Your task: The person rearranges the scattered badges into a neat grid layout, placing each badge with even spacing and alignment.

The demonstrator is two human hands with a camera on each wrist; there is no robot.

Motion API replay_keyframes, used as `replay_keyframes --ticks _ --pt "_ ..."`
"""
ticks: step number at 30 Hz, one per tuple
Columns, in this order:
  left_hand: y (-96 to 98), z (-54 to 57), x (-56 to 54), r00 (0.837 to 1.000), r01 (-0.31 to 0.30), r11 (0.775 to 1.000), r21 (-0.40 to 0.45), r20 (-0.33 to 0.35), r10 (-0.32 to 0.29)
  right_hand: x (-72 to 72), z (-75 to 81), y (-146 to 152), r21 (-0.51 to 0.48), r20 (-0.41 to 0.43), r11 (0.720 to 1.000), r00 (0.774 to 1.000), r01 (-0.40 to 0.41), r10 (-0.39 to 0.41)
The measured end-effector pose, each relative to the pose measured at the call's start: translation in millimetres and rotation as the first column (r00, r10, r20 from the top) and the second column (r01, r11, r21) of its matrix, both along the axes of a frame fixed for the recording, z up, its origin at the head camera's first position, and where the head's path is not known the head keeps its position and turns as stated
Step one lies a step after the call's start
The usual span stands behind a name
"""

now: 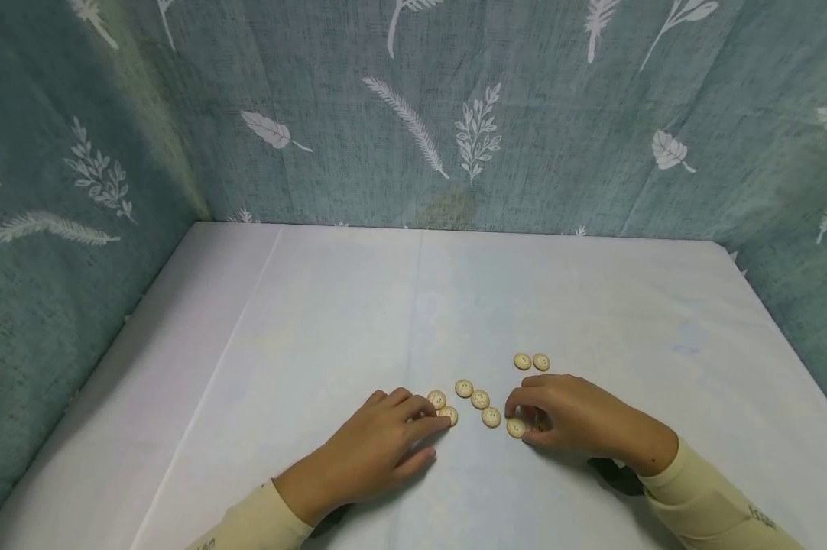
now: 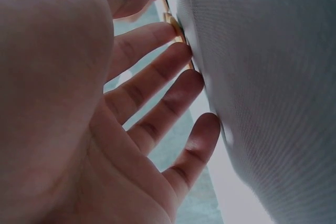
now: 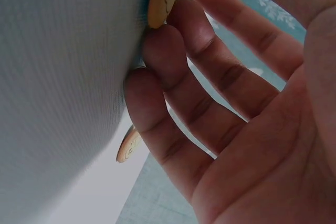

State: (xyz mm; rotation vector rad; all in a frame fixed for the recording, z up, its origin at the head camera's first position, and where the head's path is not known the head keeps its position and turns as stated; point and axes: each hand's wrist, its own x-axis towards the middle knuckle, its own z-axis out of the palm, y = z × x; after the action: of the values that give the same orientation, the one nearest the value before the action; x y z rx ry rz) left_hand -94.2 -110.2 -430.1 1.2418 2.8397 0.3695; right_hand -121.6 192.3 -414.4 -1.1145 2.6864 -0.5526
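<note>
Several round, pale wooden buttons lie on the white table. In the head view my left hand (image 1: 382, 443) rests at the left end of a row, its index fingertip on one button (image 1: 449, 416), with another button (image 1: 437, 399) just above. The left wrist view shows its fingers loosely spread, tips at the cloth. My right hand (image 1: 578, 416) is at the row's right end, thumb and index finger pinching the edge of a button (image 1: 516, 427). Its other fingertips (image 3: 144, 90) bend down against the cloth. Part of a further button (image 1: 540, 428) shows under the right palm.
Between the hands lie a left button (image 1: 464, 388), a middle button (image 1: 480, 399) and a right button (image 1: 491, 417) in a slanting line. A pair of buttons (image 1: 522, 361) sits beyond the right hand. Green leaf-patterned fabric (image 1: 345, 153) walls the back and sides of the white table (image 1: 303, 305).
</note>
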Motion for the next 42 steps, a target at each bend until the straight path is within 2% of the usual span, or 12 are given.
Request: replay_keyframes --ticks 14,21,26,32,42 --pt "-0.5 -0.8 0.7 1.000 -0.005 1.000 0.001 -0.006 0.005 -0.9 -1.3 -2.1 -0.011 -0.011 1.000 1.000 -0.011 0.010" --pt "0.1 -2.0 1.3 1.000 -0.002 1.000 0.006 0.002 0.002 -0.4 -3.7 -2.0 -0.005 0.052 1.000 0.999 0.017 -0.017" --pt "0.6 -2.2 0.5 1.000 0.002 1.000 0.006 -0.024 -0.002 -0.5 -4.0 -1.4 -0.011 0.043 1.000 0.999 0.022 -0.021" --pt "0.4 -2.0 1.0 1.000 0.001 1.000 0.004 0.001 -0.001 -0.5 -3.7 -2.5 -0.020 0.048 1.000 0.999 -0.004 0.005" --pt "1.2 -2.4 -1.3 0.999 0.011 0.999 0.034 -0.049 -0.009 -1.9 -4.7 -4.5 -0.027 0.071 1.000 0.997 0.009 -0.007"
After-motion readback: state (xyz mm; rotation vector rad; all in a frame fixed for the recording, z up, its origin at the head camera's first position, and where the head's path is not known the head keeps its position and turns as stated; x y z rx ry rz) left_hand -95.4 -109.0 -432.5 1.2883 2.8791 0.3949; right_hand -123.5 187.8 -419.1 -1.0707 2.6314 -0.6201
